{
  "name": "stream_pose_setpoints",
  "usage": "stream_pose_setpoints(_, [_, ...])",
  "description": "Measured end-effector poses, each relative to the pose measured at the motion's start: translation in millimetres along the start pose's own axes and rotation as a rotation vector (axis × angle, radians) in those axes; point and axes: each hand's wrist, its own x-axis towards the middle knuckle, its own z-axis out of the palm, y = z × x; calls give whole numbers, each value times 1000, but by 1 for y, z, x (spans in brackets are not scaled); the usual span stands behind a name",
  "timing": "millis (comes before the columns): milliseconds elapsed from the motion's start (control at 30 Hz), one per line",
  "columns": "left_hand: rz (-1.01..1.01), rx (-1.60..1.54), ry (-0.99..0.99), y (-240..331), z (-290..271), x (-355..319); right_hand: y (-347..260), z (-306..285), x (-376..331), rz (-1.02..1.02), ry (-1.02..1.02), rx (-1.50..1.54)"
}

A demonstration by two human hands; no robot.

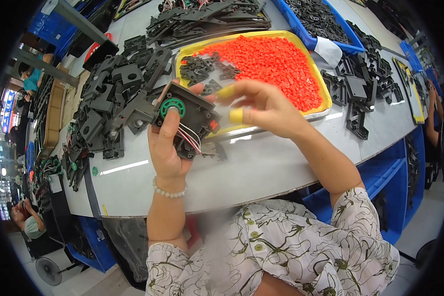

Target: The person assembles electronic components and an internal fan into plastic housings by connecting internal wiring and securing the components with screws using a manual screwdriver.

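My left hand [165, 148] is closed around a dark grey plastic housing [195, 106], its thumb pressing near a green ring-shaped circuit board [172, 108] set in one end. Red, white and black wires [190, 137] run from the board across the open inside of the housing. A small orange-red piece [213, 125] shows at the housing's right side. Just right of it is my right hand [266, 106], with yellow covers on thumb and index finger. Those two fingertips are apart and slightly blurred, and nothing shows between them.
Behind my hands lies a yellow-rimmed tray [323, 93] of small orange-red pieces [276, 69] and small dark parts [200, 68]. Grey housings [101, 98] are heaped at left, more [357, 86] at right. A blue bin [352, 47] stands at the back right. Other people sit far left and right.
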Motion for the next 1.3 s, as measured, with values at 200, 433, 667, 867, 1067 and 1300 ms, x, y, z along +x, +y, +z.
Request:
stream_pose_setpoints(200, [35,-71,-5,11,-1,-2,23,26,-5,215,-510,105])
stream_pose_setpoints(433, [129,30,-23,11,-2,-5,31,36,-11,447,-640,506])
stream_pose_setpoints(667, [183,159,-79,2,-2,-5,19,35,-13,503,-434,464])
stream_pose_setpoints(867, [222,265,-59,1,-2,-5,10,40,-19,516,-470,333])
stream_pose_setpoints(1067, [339,365,-36,-2,-1,-2,8,37,-17,472,-361,251])
stream_pose_setpoints(1300, [344,292,75,2,-1,-4,-13,35,-16,213,-97,-121])
